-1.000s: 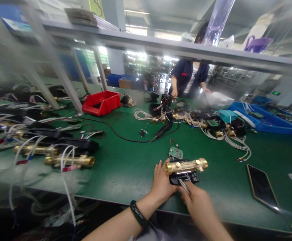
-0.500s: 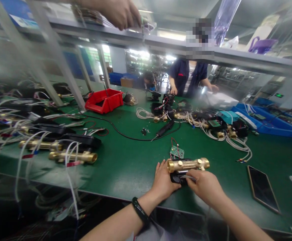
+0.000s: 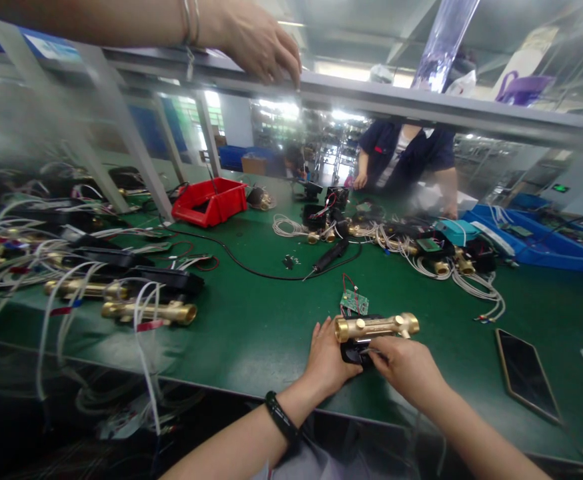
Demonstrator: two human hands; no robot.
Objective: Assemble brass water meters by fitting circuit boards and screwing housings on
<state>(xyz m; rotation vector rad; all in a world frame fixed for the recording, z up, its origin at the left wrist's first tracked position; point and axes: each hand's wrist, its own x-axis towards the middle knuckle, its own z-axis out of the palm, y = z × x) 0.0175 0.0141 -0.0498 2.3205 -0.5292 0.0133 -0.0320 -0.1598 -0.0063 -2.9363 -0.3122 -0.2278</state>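
A brass pipe body (image 3: pixel 377 327) lies across a black plastic housing (image 3: pixel 354 353) near the bench's front edge. My left hand (image 3: pixel 325 360) grips the housing from the left, its thumb along the near side. My right hand (image 3: pixel 405 367) is closed at the housing's near right side, pinching a grey cable (image 3: pixel 370 351) that runs into it. Most of the cable's length is hidden under the hand. Just behind the housing a green circuit board (image 3: pixel 354 302) lies on the bench, with red and black wires attached.
A black electric screwdriver (image 3: pixel 332 255) lies beyond the board, near loose screws. A red bin (image 3: pixel 210 201) stands behind. Brass assemblies (image 3: pixel 149 312) with white cables crowd the left. A phone (image 3: pixel 527 375) lies right. A co-worker's hand (image 3: pixel 259 43) reaches over the shelf; another person (image 3: pixel 406 157) stands opposite.
The co-worker's arm over the shelf has reached further right. The person opposite has shifted right and leaned in. My right hand has moved slightly at the cable; my left hand stays put.
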